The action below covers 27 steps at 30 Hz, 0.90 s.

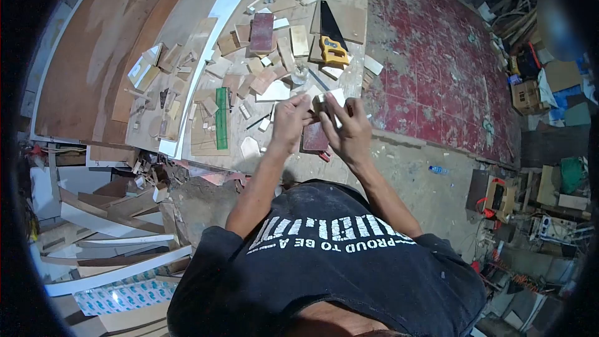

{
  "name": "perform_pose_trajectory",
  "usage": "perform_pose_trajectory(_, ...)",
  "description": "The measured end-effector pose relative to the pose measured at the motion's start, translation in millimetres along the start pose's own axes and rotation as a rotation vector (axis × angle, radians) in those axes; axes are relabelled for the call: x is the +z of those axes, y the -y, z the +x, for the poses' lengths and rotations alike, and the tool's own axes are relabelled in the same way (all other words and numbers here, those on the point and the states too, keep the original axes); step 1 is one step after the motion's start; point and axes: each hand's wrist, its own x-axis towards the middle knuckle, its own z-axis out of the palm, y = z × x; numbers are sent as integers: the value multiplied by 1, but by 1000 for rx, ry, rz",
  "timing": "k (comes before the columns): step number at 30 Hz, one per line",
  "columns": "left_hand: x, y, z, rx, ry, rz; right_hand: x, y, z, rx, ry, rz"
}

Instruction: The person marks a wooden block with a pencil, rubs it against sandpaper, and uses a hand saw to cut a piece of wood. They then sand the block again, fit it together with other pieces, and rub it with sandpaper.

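My left hand (291, 123) and my right hand (347, 130) meet over the front edge of the workbench. Between them is a small pale wooden block (338, 95) with a darker side, and the fingers of both hands are closed on it. My fingers cover part of the block. Just below the hands lies a dark red flat piece (314, 138), with a small bright red object (324, 156) at its near end. A green ruler (222, 118) rests to the left of my left hand. Beyond the hands lies a handsaw (333, 43) with a yellow handle.
Several wood offcuts (299, 40) are scattered over the bench, with another dark red piece (262, 32) among them. A long white strip (203, 75) runs along the left. Stacked boards (118, 237) fill the lower left. To the right is a worn red surface (437, 68).
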Motion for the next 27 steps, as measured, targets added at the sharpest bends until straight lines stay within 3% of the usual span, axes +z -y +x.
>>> perform_pose_trajectory(4,-7,9,-24,37,-76,31,32,-21,28,-16,-149,-90)
perform_pose_trajectory(5,-7,12,-31,34,-140,31,37,-24,32,122,-175,-27)
perform_pose_trajectory(9,-31,27,-33,155,-232,86,40,22,-8,-108,77,19)
perform_pose_trajectory(11,-38,25,-50,76,-302,-11,52,30,-15,-66,180,22)
perform_pose_trajectory(14,-77,36,-86,-54,-274,61,90,5,-11,150,106,-79)
perform_pose_trajectory(15,-88,37,-100,-70,-300,25,100,-5,-16,180,211,-77)
perform_pose_trajectory(17,-127,53,-117,-155,-386,45,127,-21,-40,46,285,-37)
perform_pose_trajectory(20,-170,55,-144,-160,-534,-25,157,-9,-82,66,709,-75)
perform_pose_trajectory(23,-216,69,-158,-149,-507,-41,200,-4,-126,-85,750,-293)
perform_pose_trajectory(27,-230,38,-175,-131,-475,-189,226,-5,-145,-32,735,-408)
